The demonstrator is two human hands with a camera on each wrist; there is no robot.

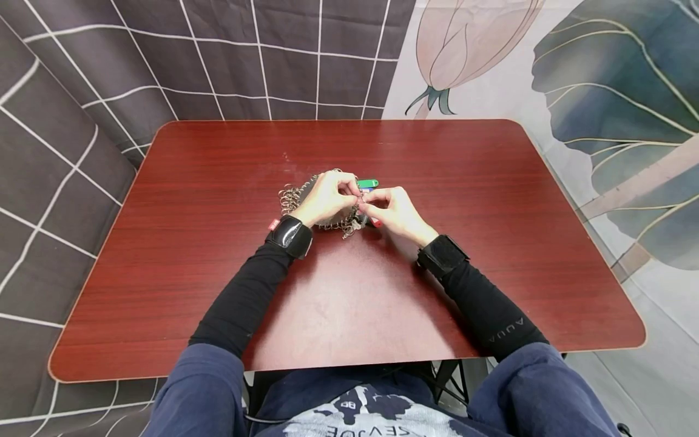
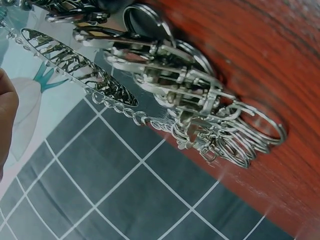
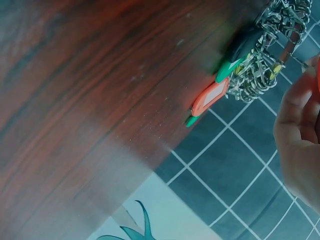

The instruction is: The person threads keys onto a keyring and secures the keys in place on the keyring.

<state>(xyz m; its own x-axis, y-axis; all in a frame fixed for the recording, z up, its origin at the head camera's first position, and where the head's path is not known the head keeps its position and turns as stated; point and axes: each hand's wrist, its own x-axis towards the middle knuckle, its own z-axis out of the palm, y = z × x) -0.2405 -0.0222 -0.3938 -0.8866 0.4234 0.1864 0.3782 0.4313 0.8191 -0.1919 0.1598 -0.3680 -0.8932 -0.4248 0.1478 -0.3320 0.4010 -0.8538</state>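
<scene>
A grey round piece [image 1: 310,189] with metal clasps and split rings [image 2: 200,95] crowded along its rim stands on the table. My left hand [image 1: 330,197] reaches across it, thumb and index finger pinching at a small reddish piece. My right hand [image 1: 397,211] meets it from the right, its thumb and index fingertips pinching the same spot. In the right wrist view a red key tag [image 3: 318,75] shows at the right hand's fingers, cut off by the frame edge. Fingertips hide most of it. Beside the rings lie a green key tag [image 1: 368,183] and an orange-red key tag [image 3: 210,97].
The red-brown wooden table [image 1: 218,273] has rounded corners. A dark cloth with white grid lines [image 1: 218,67] hangs behind and left, and a cloth with a large flower print [image 1: 469,42] hangs at the back right.
</scene>
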